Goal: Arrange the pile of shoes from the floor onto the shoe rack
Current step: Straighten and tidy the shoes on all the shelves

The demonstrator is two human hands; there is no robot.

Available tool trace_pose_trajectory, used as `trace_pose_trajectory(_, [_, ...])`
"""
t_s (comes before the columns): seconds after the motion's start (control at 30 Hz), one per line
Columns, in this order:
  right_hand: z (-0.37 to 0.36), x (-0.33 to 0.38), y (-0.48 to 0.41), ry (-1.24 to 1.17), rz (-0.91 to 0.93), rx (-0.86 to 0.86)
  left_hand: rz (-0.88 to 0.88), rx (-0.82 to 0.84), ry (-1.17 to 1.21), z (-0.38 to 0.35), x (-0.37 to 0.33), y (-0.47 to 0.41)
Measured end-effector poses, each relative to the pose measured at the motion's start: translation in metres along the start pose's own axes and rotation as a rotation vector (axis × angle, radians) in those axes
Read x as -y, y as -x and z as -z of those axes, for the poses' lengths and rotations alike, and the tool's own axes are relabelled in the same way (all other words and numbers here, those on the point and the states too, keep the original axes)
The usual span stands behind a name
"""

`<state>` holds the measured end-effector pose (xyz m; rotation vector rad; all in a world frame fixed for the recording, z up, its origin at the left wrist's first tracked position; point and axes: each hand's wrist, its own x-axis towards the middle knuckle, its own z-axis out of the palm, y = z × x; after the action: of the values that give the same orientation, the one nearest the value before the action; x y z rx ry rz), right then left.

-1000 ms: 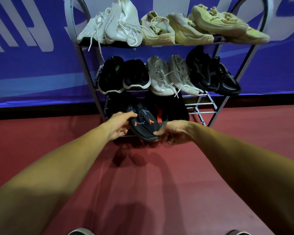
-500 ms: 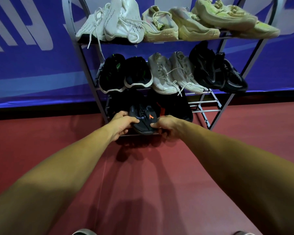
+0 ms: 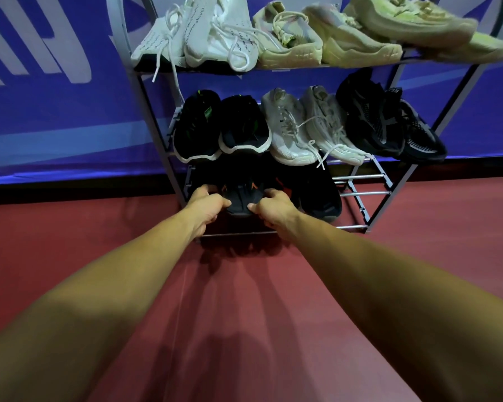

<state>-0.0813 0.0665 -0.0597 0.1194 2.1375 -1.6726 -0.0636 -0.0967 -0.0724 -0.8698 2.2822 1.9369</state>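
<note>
A black shoe with orange marks [image 3: 240,198] sits on the bottom shelf of the grey metal shoe rack [image 3: 360,195]. My left hand [image 3: 205,206] grips its left side and my right hand [image 3: 273,208] grips its right side, fingers curled round it. Another black shoe [image 3: 317,195] lies just to its right on the same shelf. The middle shelf carries black shoes with white soles [image 3: 224,126], grey-white shoes [image 3: 305,126] and black knit shoes [image 3: 389,123]. The top shelf carries white shoes [image 3: 204,36] and pale yellow shoes [image 3: 360,33].
The rack stands on a red floor [image 3: 244,314] against a blue banner wall [image 3: 55,97]. Bare metal bars [image 3: 360,185] show at the right end of the bottom shelf. No shoes lie on the visible floor.
Both hands have pushed the black shoe with orange marks from in front of the rack onto the bottom shelf. The view has moved closer to the rack.
</note>
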Motion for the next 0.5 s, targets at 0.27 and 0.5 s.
trace_pose_trajectory(0.27, [-0.019,-0.003,-0.022,0.050,0.012,-0.131,0.035,0.107,-0.027,0.013,0.004,-0.020])
trace_pose_trajectory(0.5, [-0.041,-0.004,-0.030,0.181,-0.065,-0.265,-0.069,-0.015,-0.208,0.007,0.006,-0.023])
